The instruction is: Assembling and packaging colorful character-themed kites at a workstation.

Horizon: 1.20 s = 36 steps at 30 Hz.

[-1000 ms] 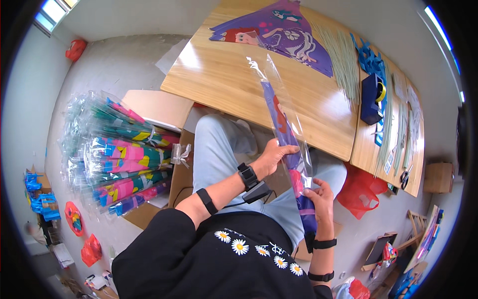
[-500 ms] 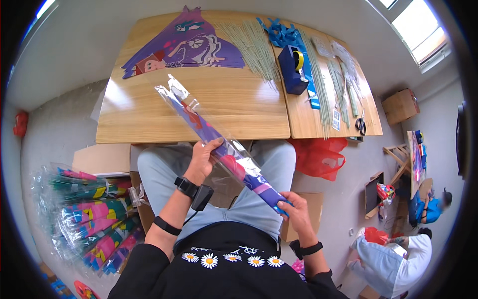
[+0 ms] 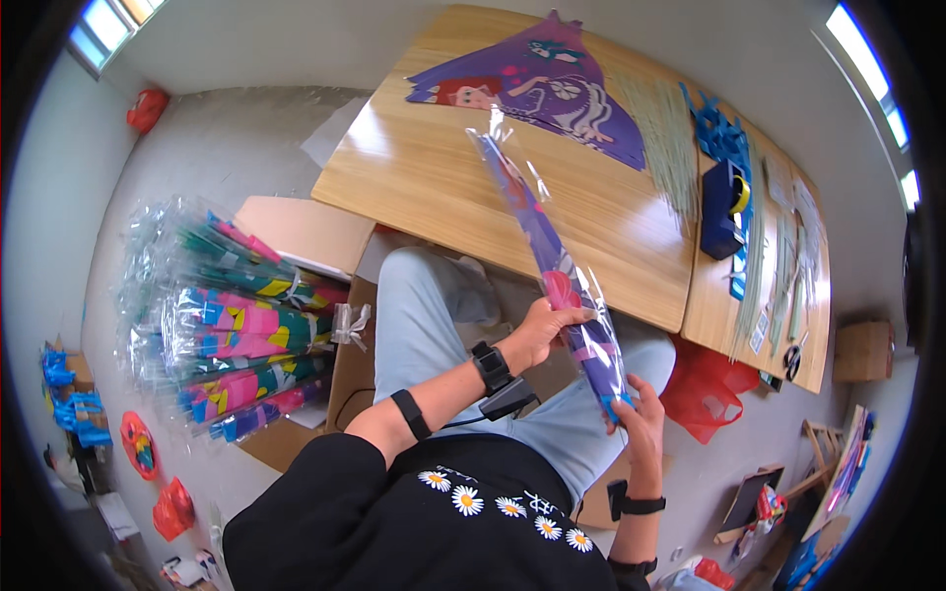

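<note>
A rolled purple kite (image 3: 537, 231) in a clear plastic sleeve slants across my lap, its far end over the edge of the table (image 3: 434, 187). My left hand (image 3: 547, 330) is closed around its lower middle, thumb on top. Close to the near, blue end, my right hand (image 3: 641, 409) grips the roll between thumb and fingers. Flat at the back of the table lies a stack of triangular purple kite sheets (image 3: 616, 143) printed with a cartoon figure.
Left of my legs, several sleeved kites (image 3: 246, 335) fill an open cardboard box (image 3: 301, 229). Thin pale rods (image 3: 660, 138), a blue tape dispenser (image 3: 722, 212) and scissors (image 3: 792, 362) lie on the table's right. A red plastic bag (image 3: 709, 389) sits below.
The view has turned left, so table and box appear farther right. My left hand has slid down the roll, closer to my right hand. The roll stands steeper.
</note>
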Each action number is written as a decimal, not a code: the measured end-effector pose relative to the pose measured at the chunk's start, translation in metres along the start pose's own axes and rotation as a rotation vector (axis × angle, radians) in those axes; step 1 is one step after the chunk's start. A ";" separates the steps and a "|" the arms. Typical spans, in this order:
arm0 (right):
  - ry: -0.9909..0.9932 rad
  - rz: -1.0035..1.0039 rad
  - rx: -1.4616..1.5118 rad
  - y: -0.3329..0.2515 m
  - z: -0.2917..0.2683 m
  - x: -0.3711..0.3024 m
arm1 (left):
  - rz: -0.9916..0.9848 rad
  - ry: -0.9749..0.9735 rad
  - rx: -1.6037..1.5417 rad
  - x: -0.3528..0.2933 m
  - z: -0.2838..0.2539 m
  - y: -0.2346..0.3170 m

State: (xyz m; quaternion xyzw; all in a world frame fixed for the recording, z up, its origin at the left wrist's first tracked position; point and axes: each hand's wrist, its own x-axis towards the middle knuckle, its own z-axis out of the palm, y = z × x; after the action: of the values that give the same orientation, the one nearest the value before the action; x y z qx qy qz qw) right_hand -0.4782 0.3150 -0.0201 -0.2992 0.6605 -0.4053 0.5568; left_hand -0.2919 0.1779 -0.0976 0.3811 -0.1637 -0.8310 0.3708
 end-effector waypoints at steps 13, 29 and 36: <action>-0.170 -0.009 0.261 0.041 -0.049 -0.035 | 0.000 -0.005 -0.076 -0.001 -0.006 0.015; -0.184 -0.033 0.220 0.031 0.005 0.023 | 0.029 -0.095 -0.044 -0.010 -0.002 0.020; -0.189 -0.002 0.094 0.028 0.032 0.045 | 0.189 -0.052 0.079 0.002 -0.008 0.041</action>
State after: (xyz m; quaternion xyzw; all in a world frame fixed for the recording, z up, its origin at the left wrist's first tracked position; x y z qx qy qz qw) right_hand -0.4541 0.2840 -0.0681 -0.3105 0.5850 -0.4063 0.6295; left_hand -0.2662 0.1491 -0.0811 0.3566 -0.2409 -0.7947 0.4281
